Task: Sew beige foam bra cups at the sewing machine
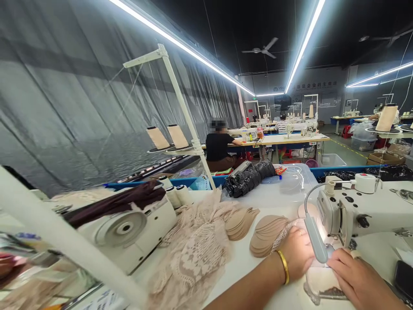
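Observation:
My left hand (296,250), with a gold bangle at the wrist, lies at the sewing machine (361,206) on beige fabric, its fingers bent and partly hidden by a grey lamp (316,239). My right hand (353,273), wearing a ring, rests on the other side of the needle area, fingers together on a pale piece (322,280). Whether either hand pinches the cloth cannot be made out. Left of my left hand lie two fanned stacks of beige oval pads (266,237) and a heap of beige lace (200,241).
Another machine (129,232) with dark cloth on it stands at left, beside a white thread stand (180,90). A black plastic bundle (250,177) lies behind the pads. Farther back, a person in black (219,148) sits at a table. A dark object (404,277) lies at right.

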`<state>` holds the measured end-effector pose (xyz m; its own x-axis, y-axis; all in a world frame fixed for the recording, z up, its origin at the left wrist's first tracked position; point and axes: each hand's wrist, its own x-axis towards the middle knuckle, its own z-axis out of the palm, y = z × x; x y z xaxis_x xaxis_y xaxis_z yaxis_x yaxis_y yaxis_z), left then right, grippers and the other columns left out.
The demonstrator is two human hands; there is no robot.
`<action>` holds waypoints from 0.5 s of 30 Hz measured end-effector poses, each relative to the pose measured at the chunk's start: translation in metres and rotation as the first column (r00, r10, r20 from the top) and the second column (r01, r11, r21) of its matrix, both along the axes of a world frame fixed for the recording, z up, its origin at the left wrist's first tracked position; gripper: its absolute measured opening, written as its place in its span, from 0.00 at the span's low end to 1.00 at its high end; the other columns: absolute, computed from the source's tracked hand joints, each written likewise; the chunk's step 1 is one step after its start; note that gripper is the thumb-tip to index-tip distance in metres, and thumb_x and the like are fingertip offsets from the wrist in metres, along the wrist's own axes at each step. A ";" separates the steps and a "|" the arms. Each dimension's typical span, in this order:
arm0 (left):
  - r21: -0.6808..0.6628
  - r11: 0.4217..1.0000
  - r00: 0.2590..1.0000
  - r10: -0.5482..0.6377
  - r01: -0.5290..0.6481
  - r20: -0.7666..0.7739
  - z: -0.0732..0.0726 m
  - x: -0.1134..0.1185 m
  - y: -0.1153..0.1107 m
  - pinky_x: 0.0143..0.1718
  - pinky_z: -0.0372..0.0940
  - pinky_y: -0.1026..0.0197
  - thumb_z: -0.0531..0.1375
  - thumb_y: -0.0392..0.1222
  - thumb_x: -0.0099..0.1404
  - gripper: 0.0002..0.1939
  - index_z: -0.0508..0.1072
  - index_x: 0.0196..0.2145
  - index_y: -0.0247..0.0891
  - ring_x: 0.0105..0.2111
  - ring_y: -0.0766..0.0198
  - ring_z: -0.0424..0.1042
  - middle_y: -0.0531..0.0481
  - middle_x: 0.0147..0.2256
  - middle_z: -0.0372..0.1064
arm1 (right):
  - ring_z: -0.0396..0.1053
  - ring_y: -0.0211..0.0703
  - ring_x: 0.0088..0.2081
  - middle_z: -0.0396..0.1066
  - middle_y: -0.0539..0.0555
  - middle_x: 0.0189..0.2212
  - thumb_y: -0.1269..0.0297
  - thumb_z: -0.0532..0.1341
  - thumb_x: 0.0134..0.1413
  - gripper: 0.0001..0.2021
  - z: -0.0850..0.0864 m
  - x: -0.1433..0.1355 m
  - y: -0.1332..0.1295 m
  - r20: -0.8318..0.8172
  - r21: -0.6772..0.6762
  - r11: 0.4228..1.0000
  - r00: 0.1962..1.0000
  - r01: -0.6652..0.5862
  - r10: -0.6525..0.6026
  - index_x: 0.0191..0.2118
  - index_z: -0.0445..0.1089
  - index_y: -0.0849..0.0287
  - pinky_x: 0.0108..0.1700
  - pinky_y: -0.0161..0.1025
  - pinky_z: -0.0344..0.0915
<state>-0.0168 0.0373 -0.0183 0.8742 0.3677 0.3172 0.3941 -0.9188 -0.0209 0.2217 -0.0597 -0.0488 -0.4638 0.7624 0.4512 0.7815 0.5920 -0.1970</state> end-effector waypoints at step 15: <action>-0.832 0.465 0.826 0.309 0.301 0.472 -0.031 -0.041 -0.131 0.49 0.73 0.53 0.64 0.63 0.70 0.19 0.81 0.40 0.45 0.42 0.52 0.80 0.46 0.38 0.81 | 0.73 0.47 0.28 0.70 0.44 0.24 0.32 0.65 0.58 0.33 0.012 -0.094 -0.040 -0.841 -0.520 0.790 0.357 -0.326 -0.406 0.57 0.63 0.52 0.28 0.39 0.66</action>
<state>-0.0573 -0.0938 -0.0498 0.6814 0.7045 0.1984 0.0587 -0.3228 0.9447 0.1278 -0.0996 -0.0366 -0.0194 0.9979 0.0612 -0.0860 0.0593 -0.9945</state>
